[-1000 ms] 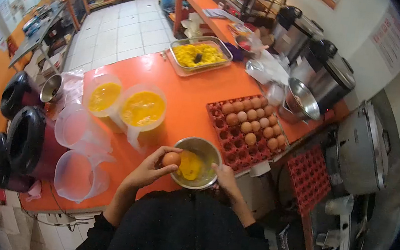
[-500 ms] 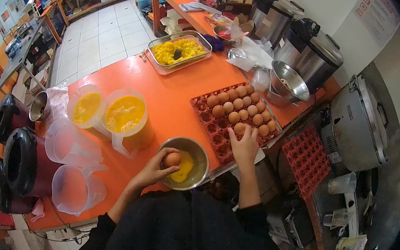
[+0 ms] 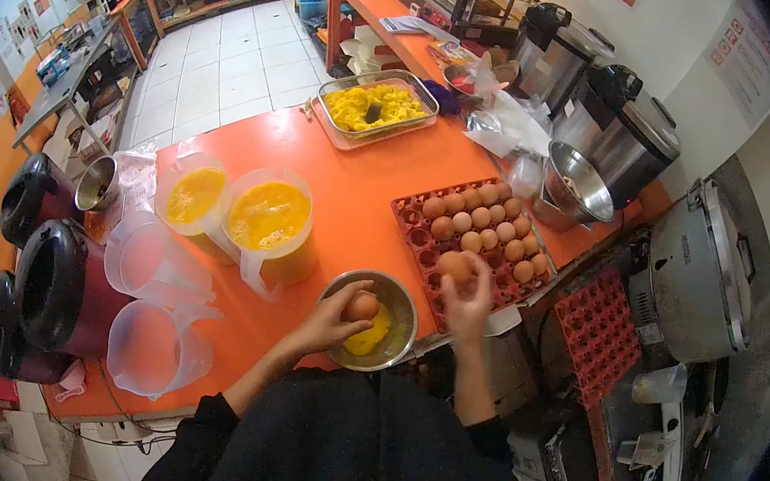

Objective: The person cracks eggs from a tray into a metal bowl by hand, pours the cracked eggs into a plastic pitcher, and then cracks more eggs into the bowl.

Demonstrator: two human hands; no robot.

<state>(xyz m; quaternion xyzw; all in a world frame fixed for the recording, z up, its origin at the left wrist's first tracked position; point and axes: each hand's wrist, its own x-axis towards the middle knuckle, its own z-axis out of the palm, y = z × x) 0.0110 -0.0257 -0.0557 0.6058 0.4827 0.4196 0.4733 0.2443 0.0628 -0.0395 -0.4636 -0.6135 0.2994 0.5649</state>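
My left hand (image 3: pixel 329 322) is closed around a brown egg (image 3: pixel 361 307), held over the left side of a metal bowl (image 3: pixel 405 339). Yellow beaten or broken egg (image 3: pixel 371 334) lies in the bottom of that bowl. Slightly blurred, my right hand (image 3: pixel 468 310) grips another brown egg (image 3: pixel 455 266) above the near edge of the red egg tray (image 3: pixel 428 258). Several brown eggs (image 3: pixel 482 218) fill the far and right part of the tray, while cups along its left and near sides hold none.
Two plastic jugs of yellow liquid egg (image 3: pixel 271 217) stand left of the bowl, beside translucent jugs (image 3: pixel 158 352). A glass dish of yellow food (image 3: pixel 375 110) sits farther back. Another red egg tray (image 3: pixel 597 339) lies at right, near a large grey cooker (image 3: pixel 697 269). Metal bowls (image 3: pixel 579 185) stand behind the eggs.
My right hand has lifted an egg out of the tray and drawn it back toward me. The left hand keeps its egg over the bowl. The camera view has shifted a little.
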